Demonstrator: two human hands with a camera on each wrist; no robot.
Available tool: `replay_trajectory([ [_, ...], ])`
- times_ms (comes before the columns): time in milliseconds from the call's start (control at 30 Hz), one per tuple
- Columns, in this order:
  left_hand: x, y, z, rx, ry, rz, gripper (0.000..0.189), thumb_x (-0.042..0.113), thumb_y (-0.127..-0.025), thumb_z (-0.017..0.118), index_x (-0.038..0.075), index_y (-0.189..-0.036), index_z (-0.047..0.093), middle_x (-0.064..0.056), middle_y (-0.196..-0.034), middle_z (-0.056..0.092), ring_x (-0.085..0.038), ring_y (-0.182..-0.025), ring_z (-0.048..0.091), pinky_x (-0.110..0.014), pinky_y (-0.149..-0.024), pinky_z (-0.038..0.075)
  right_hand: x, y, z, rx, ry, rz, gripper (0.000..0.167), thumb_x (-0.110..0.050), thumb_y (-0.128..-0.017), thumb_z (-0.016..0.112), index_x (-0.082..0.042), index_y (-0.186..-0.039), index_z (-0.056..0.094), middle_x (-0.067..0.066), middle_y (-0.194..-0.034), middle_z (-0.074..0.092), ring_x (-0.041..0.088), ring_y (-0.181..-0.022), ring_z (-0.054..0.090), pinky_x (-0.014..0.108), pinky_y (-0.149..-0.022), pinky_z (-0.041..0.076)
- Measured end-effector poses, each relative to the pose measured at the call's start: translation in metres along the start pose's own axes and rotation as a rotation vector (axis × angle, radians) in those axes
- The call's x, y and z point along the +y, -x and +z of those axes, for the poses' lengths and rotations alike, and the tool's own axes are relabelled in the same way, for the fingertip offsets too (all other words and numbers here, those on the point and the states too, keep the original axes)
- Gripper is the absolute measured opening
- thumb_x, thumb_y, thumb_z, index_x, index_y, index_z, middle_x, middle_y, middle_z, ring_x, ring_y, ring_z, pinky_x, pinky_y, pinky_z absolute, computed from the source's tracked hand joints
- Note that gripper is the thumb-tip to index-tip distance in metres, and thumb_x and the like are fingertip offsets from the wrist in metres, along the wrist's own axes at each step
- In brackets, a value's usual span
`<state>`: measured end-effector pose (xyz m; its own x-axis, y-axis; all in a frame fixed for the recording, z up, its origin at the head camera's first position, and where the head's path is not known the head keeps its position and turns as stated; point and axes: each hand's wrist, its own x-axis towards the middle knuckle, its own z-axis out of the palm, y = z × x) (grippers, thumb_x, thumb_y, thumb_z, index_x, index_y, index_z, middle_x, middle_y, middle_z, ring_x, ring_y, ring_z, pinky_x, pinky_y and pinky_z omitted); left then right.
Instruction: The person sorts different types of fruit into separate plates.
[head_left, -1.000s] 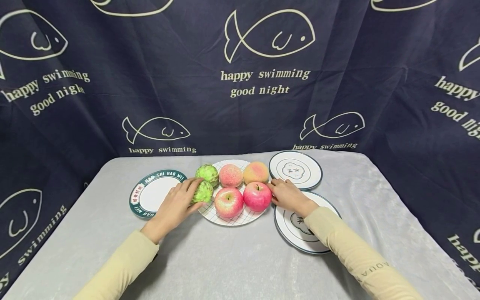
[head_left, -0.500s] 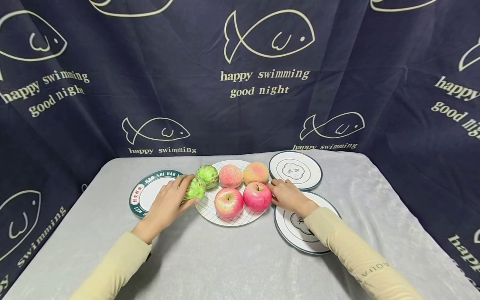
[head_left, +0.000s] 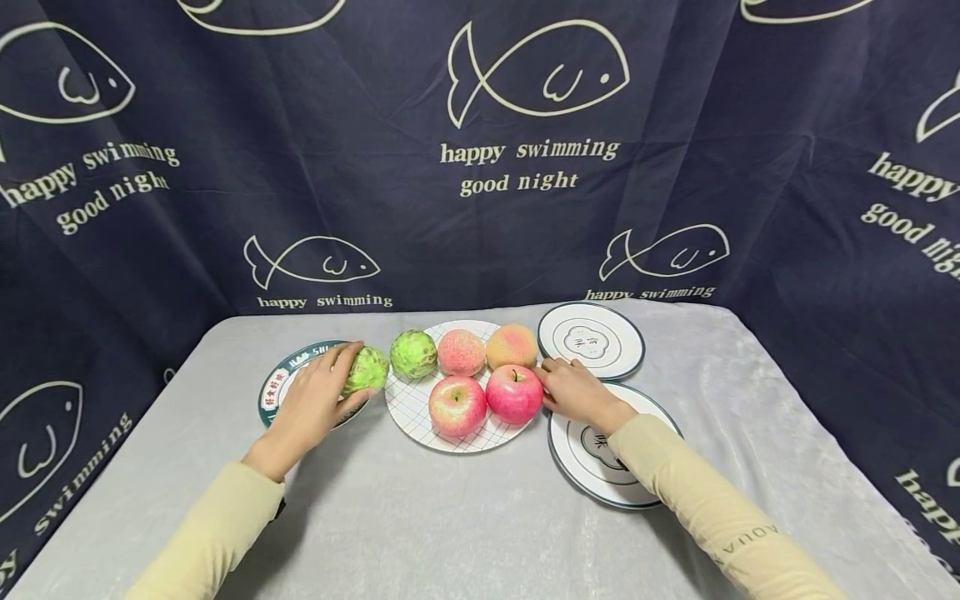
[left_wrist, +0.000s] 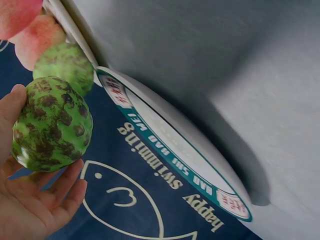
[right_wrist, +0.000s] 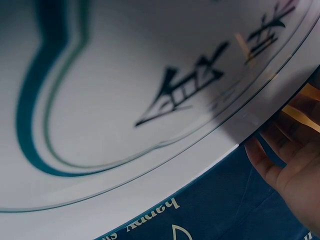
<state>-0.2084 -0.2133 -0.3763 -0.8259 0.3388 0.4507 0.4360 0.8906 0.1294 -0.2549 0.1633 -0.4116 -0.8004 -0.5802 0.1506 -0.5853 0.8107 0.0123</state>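
My left hand (head_left: 306, 408) grips a green, knobbly custard apple (left_wrist: 54, 125) with brown patches, fingers behind it and thumb in front. In the head view it is over the right side of the green-rimmed plate (head_left: 272, 392). A second custard apple (head_left: 413, 353) sits at the left of the white checked plate (head_left: 420, 421). Beside it are two peaches (head_left: 461, 352), with two red apples (head_left: 457, 406) in front. My right hand (head_left: 581, 392) rests at the right side of the right-hand red apple (head_left: 515, 394), its fingertips by the apple and the plate's edge, fingers loosely extended.
Two white plates with dark rims lie at the right: a far one (head_left: 592, 312) and a near one (head_left: 570, 467) partly under my right forearm. A grey cloth (head_left: 450, 525) covers the table. A dark blue fish-print curtain (head_left: 480, 242) hangs behind and at both sides.
My left hand has carried the front custard apple leftward, off the checked plate to the green-rimmed plate. My right hand has stayed in place beside the red apple.
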Motion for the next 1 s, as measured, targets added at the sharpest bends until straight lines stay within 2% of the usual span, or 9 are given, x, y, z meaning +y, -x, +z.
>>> replay_trajectory([
  [200, -0.014, 0.004, 0.001, 0.030, -0.032, -0.006, 0.067, 0.034, -0.078, 0.069, 0.004, -0.131, 0.041, -0.021, -0.119, 0.051, -0.041, -0.105, 0.052, -0.054, -0.087, 0.041, 0.000, 0.000, 0.001, 0.003, 0.004, -0.003, 0.031, -0.021, -0.081, 0.064, -0.007, -0.109, 0.061, 0.010, -0.096, 0.058, 0.028, -0.095, 0.058, 0.055, -0.085, 0.044],
  [367, -0.024, 0.007, 0.001, 0.033, -0.066, -0.048, 0.068, 0.034, -0.077, 0.070, 0.004, -0.131, 0.041, -0.022, -0.120, 0.051, -0.044, -0.102, 0.052, -0.056, -0.082, 0.042, 0.000, 0.001, 0.001, 0.002, -0.001, 0.002, 0.030, -0.020, -0.081, 0.064, -0.007, -0.108, 0.061, 0.010, -0.097, 0.058, 0.028, -0.095, 0.058, 0.055, -0.086, 0.044],
  [533, -0.035, 0.010, 0.000, 0.031, -0.061, -0.099, 0.068, 0.034, -0.078, 0.070, 0.005, -0.132, 0.040, -0.022, -0.120, 0.051, -0.046, -0.100, 0.052, -0.057, -0.080, 0.041, 0.001, 0.001, 0.001, 0.011, 0.005, -0.003, 0.030, -0.020, -0.081, 0.065, -0.007, -0.107, 0.062, 0.010, -0.095, 0.058, 0.028, -0.094, 0.058, 0.054, -0.084, 0.044],
  [700, -0.046, 0.014, 0.001, 0.040, -0.073, -0.115, 0.068, 0.031, -0.077, 0.071, 0.002, -0.131, 0.040, -0.025, -0.116, 0.052, -0.048, -0.094, 0.054, -0.058, -0.075, 0.041, 0.001, 0.001, 0.001, 0.016, 0.010, -0.009, 0.031, -0.021, -0.080, 0.065, -0.007, -0.108, 0.061, 0.009, -0.094, 0.058, 0.028, -0.093, 0.058, 0.054, -0.084, 0.044],
  [1000, -0.060, 0.022, -0.003, 0.010, -0.093, -0.179, 0.067, 0.028, -0.078, 0.071, 0.001, -0.130, 0.039, -0.028, -0.116, 0.050, -0.050, -0.094, 0.051, -0.060, -0.075, 0.039, 0.000, 0.000, 0.001, -0.008, -0.004, 0.003, 0.033, -0.021, -0.081, 0.064, -0.009, -0.111, 0.061, 0.010, -0.097, 0.058, 0.028, -0.096, 0.058, 0.055, -0.086, 0.043],
])
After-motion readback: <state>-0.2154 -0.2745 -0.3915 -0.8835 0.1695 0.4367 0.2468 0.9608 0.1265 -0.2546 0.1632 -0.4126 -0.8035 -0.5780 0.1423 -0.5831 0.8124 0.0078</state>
